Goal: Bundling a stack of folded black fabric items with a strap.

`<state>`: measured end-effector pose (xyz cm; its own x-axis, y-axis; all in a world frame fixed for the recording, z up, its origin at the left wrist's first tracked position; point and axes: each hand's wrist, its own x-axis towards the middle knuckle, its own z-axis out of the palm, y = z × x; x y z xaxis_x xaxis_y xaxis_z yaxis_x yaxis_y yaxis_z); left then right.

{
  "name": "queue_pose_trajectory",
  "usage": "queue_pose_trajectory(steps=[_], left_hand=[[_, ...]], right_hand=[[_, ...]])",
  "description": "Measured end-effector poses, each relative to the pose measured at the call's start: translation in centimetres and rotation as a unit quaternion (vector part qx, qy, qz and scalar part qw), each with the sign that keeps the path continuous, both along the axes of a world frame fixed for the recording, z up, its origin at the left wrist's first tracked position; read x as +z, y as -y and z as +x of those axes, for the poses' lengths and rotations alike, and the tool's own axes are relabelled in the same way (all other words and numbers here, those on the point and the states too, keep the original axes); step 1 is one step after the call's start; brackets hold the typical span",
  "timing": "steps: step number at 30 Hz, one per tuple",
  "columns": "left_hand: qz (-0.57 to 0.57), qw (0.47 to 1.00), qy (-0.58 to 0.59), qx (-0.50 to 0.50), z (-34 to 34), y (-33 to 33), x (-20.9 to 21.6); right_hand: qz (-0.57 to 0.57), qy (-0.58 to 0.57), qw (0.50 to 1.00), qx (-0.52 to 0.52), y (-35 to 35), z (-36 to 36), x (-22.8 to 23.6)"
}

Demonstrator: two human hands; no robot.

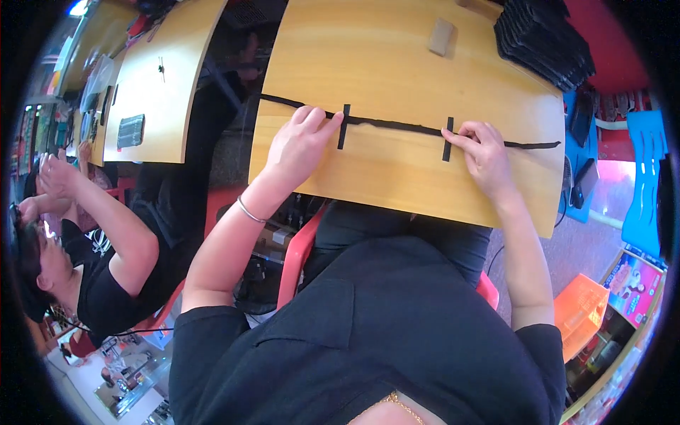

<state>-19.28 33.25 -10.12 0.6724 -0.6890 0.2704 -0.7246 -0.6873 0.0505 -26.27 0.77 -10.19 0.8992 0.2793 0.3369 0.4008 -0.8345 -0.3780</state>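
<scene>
A long, thin black strip [397, 126] runs across the wooden table from the left edge to near the right edge. Two short black strips lie under or across it: a left short strip [343, 134] and a right short strip [448, 147]. My left hand [301, 142] is closed, its fingertips pinching or pressing the long strip right beside the left crossing. At the right crossing my right hand [485, 152] has its thumb and forefinger drawn together on the long strip. Its other fingers are curled. How the strips join under my fingertips is hidden.
A tan block [440, 37] lies on the table's far side [368, 42]. Black folded pieces are stacked [542, 42] at the far right corner. A blue chair [643, 177] and an orange bin [581, 312] stand to the right. At left, a person [106, 248] sits by another table [163, 85].
</scene>
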Motion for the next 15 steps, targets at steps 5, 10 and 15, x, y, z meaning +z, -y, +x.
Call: queue_pose_trajectory(steps=[5, 10, 15], left_hand=[[0.032, 0.999, -0.014, 0.031, -1.5, 0.3, 0.8], [-0.008, 0.997, 0.041, 0.072, -2.4, 0.7, 1.2], [-0.043, 0.999, 0.006, 0.014, -3.5, 2.4, 1.5]], right_hand=[[0.003, -0.023, 1.000, 0.002, 0.0, -0.5, 0.3], [0.066, -0.043, 0.997, 0.010, 0.7, -1.2, 0.7], [0.030, -0.014, 0.999, 0.024, 0.3, -1.3, 1.5]])
